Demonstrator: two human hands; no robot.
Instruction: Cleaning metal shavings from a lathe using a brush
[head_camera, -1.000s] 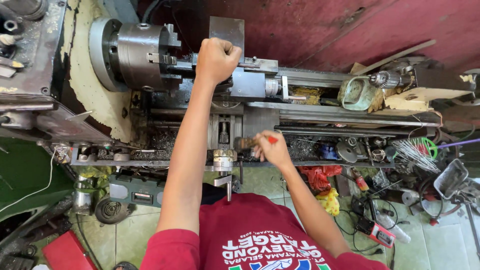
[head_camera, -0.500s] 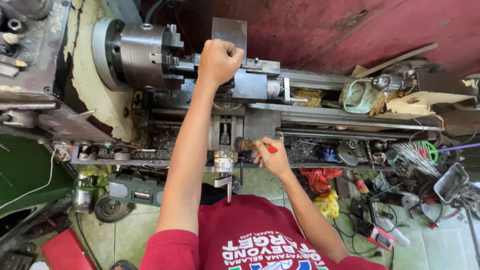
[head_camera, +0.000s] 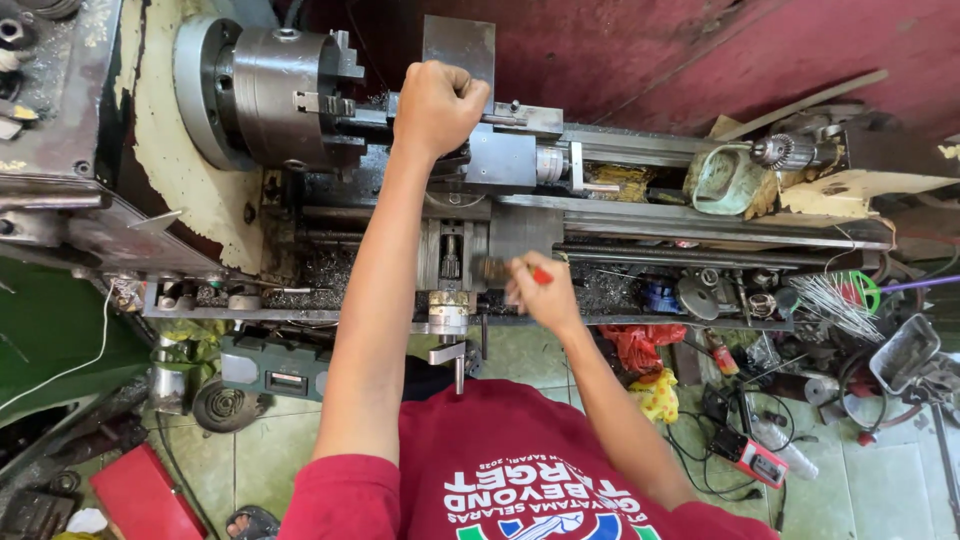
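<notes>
Clearly, the left hand (head_camera: 437, 103) is clenched into a tight fist on top of the tool post (head_camera: 470, 130) of the lathe (head_camera: 560, 200), with all fingers (head_camera: 462, 88) curled fully under, so that the knuckles point away from the person. What exactly sits inside this fist I cannot tell, because the hand covers it; it seems to be a handle or lever on the tool post. Just to the left of the fist stands the big grey chuck (head_camera: 275, 95), near to it but apart. The right hand (head_camera: 537, 290) is lower, near the front edge of the carriage (head_camera: 470, 250), and it looks a little blurred. Its fingers (head_camera: 515, 285) are closed around a small tool with a red handle (head_camera: 540, 274), and only a short piece of red shows above them. The dark end of this tool points to the left, toward the middle of the carriage, where metal shavings (head_camera: 330, 270) lie. Below the right hand, a silver crank handle (head_camera: 447, 345) hangs at the front of the machine, not touched by any hand. On the right part of the lathe bed lies a pale green container (head_camera: 725, 180), well apart from both hands. The person wears a red shirt (head_camera: 520, 470).
</notes>
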